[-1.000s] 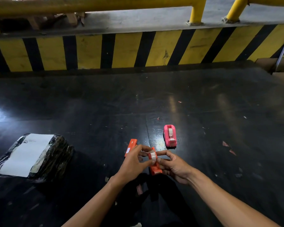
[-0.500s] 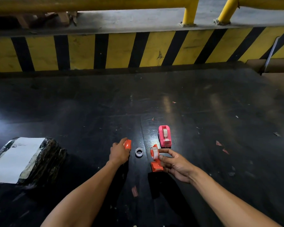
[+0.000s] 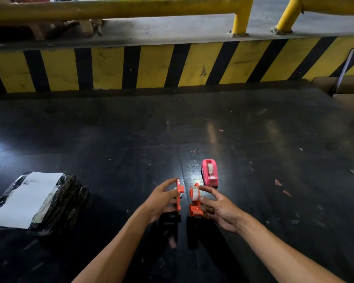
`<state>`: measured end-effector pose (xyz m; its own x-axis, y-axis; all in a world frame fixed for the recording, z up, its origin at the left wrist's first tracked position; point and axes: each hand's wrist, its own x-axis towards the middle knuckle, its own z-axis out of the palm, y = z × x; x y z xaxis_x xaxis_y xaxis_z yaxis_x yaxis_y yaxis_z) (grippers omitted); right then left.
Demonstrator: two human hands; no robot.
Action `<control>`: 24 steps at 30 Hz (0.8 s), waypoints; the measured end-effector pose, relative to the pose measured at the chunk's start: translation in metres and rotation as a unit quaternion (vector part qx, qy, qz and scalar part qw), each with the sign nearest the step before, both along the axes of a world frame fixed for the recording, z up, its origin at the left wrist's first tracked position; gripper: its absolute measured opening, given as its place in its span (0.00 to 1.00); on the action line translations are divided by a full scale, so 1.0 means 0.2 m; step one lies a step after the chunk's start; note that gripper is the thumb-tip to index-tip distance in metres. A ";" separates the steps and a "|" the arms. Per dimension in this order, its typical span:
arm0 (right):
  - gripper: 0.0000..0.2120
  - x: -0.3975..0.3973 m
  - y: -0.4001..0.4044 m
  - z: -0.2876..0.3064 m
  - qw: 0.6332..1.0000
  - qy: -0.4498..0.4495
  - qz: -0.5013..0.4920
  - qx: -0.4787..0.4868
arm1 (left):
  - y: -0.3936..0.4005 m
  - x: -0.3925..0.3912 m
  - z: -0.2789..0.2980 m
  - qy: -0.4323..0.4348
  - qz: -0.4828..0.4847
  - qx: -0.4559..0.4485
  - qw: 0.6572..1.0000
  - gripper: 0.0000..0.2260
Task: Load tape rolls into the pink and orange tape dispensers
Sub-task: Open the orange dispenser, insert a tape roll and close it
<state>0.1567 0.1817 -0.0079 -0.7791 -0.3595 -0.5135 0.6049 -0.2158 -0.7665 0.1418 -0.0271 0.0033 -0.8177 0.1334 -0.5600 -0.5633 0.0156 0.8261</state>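
The orange tape dispenser is split into two halves. My right hand point(image 3: 217, 209) holds the half point(image 3: 194, 208) that carries a clear tape roll point(image 3: 195, 193) on its hub. My left hand point(image 3: 161, 201) holds the other orange half point(image 3: 178, 198), a flat side cover, upright and a small gap to the left of the first. The pink dispenser point(image 3: 209, 174) stands on the dark floor just beyond my right hand, with a tape roll seated in it.
A black plastic-wrapped parcel with a white label point(image 3: 35, 199) lies at the left. A yellow-and-black striped kerb point(image 3: 172, 66) with yellow railing runs across the back. Cardboard point(image 3: 347, 88) sits at the far right. Small scraps dot the floor.
My left hand picked the orange cover off the floor and brought it next to the half in my right hand. The small ring on the floor is no longer visible.
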 end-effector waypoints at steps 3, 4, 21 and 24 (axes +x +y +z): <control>0.20 0.01 -0.02 0.02 1.000 0.016 0.008 -0.002 | 0.04 0.03 0.06 -0.012 -0.011 0.030 0.999 0.18; 0.20 0.01 -0.02 0.03 1.000 0.022 0.010 0.000 | 0.05 0.04 0.07 -0.013 -0.015 0.030 0.999 0.18; 0.21 0.04 0.00 0.06 0.999 0.026 0.020 0.006 | 0.08 0.05 0.11 -0.013 -0.042 0.040 0.998 0.22; 0.23 0.03 0.00 0.05 0.999 0.025 0.025 0.011 | 0.09 0.05 0.11 -0.017 -0.040 0.051 0.998 0.22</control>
<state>0.1618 0.1813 0.0030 -0.7855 -0.3877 -0.4825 0.5751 -0.1691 -0.8004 0.1511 -0.0094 0.0260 -0.7824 0.2552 -0.5681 -0.5920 -0.0214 0.8056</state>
